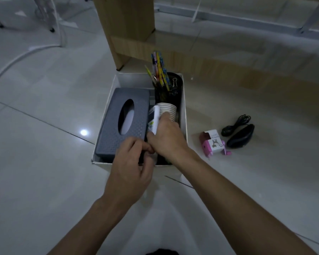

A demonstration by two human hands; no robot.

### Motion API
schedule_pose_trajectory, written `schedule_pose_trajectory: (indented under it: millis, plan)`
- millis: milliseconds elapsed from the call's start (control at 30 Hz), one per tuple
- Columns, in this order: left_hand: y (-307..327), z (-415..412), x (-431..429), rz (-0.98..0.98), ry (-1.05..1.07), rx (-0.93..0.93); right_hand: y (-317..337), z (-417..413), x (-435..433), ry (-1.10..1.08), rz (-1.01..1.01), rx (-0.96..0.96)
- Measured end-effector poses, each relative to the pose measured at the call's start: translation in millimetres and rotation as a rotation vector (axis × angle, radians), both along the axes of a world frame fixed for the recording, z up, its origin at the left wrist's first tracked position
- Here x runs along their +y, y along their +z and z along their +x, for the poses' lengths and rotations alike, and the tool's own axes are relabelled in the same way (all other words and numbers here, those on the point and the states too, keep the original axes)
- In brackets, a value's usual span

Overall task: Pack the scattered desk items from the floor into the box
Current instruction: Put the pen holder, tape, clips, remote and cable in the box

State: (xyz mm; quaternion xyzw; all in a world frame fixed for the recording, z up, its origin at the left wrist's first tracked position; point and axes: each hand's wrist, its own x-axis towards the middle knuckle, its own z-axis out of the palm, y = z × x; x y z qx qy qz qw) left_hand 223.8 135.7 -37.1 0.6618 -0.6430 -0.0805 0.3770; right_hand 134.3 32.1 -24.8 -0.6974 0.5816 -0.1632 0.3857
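Head view: white box (107, 100) on glossy pale floor tiles (44, 181) beside wooden desk leg (125, 28).

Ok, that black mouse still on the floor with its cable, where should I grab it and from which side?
Grip the mouse across its narrow sides, coming down from above: it lies flat on the floor with its rounded back up. Its coiled cable lies at the far end, so gather that too. The pink sharpener sits close on its left.

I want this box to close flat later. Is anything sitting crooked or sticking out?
Yes. The pencils in the black pen cup rise well above the box rim. The white remote, gripped by the right hand, stands tilted between the tissue box and paper cups.
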Motion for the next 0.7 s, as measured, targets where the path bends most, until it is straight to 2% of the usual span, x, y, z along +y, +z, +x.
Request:
schedule_pose_trajectory:
  millis: [100, 167, 267, 333, 400, 467, 533, 600, 667, 700]
  plan:
    - [2, -2, 0, -0.005, 0.014, 0.041, 7, -7, 2, 0.023, -0.045, 0.031]
    - [5, -3, -1, -0.007, 0.031, 0.074, 13, -13, 9, 0.017, -0.157, -0.024]
    - [8, -10, -2, -0.031, 0.025, 0.102, 13, -35, 26, -0.064, -0.330, -0.213]
    - [10, -24, -2, -0.082, -0.016, 0.103, 6, -59, 40, -0.191, -0.353, -0.385]
    - [10, -47, -4, -0.143, -0.104, 0.129, -8, -88, 52, -0.324, -0.339, -0.456]
    - [9, -70, -6, -0.150, -0.213, 0.156, -25, -115, 56, -0.404, -0.314, -0.387]
    - [5, -95, -10, -0.086, -0.342, 0.161, -43, -146, 53, -0.459, -0.261, -0.213]
    - [-3, -115, -16, 0.011, -0.407, 0.058, -57, -170, 46, -0.487, -0.207, -0.048]
    - [-12, -128, -24, 0.133, -0.432, -0.066, -66, -182, 35, -0.421, -0.215, 0.036]
    - [-15, -133, -28, 0.210, -0.448, -0.068, -69, -183, 29, -0.356, -0.235, 0.069]
